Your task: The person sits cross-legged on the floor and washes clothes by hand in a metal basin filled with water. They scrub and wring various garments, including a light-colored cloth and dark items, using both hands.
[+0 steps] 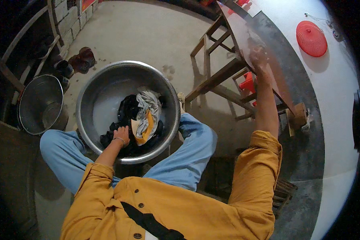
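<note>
A wide metal basin (93, 86) sits between my knees, holding bunched cloth. My left hand (121, 135) is inside it, its fingers curled on dark, wet-looking black cloth (128, 108). Just right of that hand lie a grey cloth (149, 105) and a yellow-orange cloth (149, 127), bundled together on the black. On the right, my arm stretches out over a wooden table (278, 76). My right hand (258, 58) is at the tabletop's near side, far from the basin; blur hides its fingers and anything in them.
An empty-looking metal bucket (42, 106) stands left of the basin, near brown shoes (83, 60). The table's wooden legs (207, 60) rise to the basin's right. Red plastic (248, 83) shows beneath the tabletop. A red round basket-like cover (311, 39) hangs on the white wall.
</note>
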A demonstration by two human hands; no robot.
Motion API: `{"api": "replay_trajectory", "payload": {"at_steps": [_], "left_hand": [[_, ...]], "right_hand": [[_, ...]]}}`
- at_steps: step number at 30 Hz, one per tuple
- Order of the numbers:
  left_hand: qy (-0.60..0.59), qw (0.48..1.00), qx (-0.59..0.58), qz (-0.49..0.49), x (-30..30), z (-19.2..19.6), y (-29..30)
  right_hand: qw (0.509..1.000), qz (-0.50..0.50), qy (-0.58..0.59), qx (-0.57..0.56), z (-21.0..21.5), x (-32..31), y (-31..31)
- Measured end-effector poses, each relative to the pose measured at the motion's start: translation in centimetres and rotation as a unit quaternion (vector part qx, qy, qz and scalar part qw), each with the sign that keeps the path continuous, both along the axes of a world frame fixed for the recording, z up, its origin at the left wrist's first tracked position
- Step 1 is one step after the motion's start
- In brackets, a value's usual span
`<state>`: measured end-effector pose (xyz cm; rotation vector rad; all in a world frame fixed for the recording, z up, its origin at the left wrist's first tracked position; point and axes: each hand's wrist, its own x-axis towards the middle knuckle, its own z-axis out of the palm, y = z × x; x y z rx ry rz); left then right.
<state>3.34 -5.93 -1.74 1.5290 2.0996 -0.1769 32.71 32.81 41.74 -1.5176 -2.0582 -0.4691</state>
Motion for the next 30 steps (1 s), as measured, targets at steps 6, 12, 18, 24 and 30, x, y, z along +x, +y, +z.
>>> {"api": "replay_trajectory", "payload": {"at_steps": [6, 12, 18, 24, 30], "left_hand": [[-0.005, 0.998, -0.05, 0.038, -1.8, 0.9, 0.4], [-0.074, 0.992, 0.035, 0.1, -0.9, -0.1, 1.7], [-0.167, 0.925, 0.09, 0.33, -3.8, -4.4, 1.6], [-0.161, 0.797, 0.14, 0.565, -8.0, -4.4, 3.4], [0.037, 0.855, 0.112, 0.505, -9.1, -4.9, 5.9]], "right_hand": [[0.878, 0.369, 0.099, 0.289, -7.0, -10.4, -8.2], [0.815, 0.434, -0.065, -0.378, -30.8, -14.7, -13.4], [0.817, 0.312, -0.158, -0.459, -46.6, -18.1, -18.5], [0.766, 0.29, 0.035, -0.573, -53.5, -18.5, -15.3], [0.686, 0.344, 0.308, -0.562, -46.4, -20.1, -6.1]]}}
